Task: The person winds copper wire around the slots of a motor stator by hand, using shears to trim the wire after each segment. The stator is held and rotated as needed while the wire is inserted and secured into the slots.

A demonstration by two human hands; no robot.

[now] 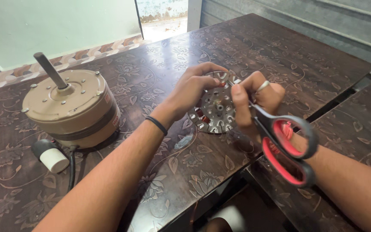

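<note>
My left hand grips the upper rim of a round metal motor stator with copper windings, holding it tilted on edge above the dark floral table. My right hand, with a ring on one finger, holds black-and-red scissors. The scissor handles hang below the hand, and the blades point toward the stator's top and are hidden behind my fingers. A black band circles my left wrist.
A beige round fan motor with an upright shaft stands at the left. A black-and-white capacitor with a black cable lies beside it. A second dark table adjoins on the right across a gap. A tiled floor and wall lie beyond.
</note>
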